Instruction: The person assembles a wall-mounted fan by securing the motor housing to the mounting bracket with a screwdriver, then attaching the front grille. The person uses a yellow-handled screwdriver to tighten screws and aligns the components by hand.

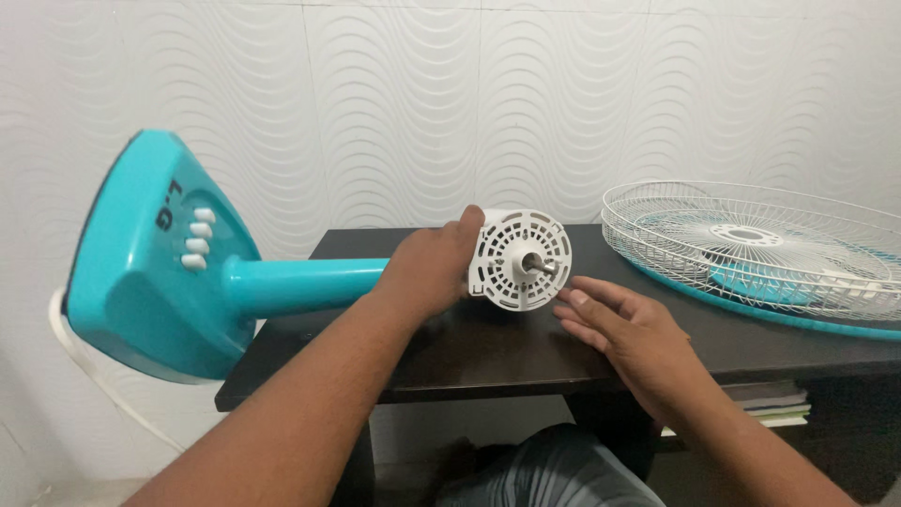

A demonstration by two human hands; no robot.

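A teal fan body lies on its side across a dark table (488, 352). Its wide teal base (150, 263) with white buttons hangs off the table's left end, and its teal neck (305, 282) runs right to a white round motor housing (521, 258) with a metal shaft pointing toward me. My left hand (427, 272) grips the motor housing from the left side. My right hand (629, 329) rests flat on the table just right of the housing, fingers apart, holding nothing.
A white wire fan guard (751, 239) lies on the table's right part, with the teal blade and rim under it. A white patterned wall stands behind. Books (774, 399) sit on a shelf below. A white cord (94, 376) hangs at left.
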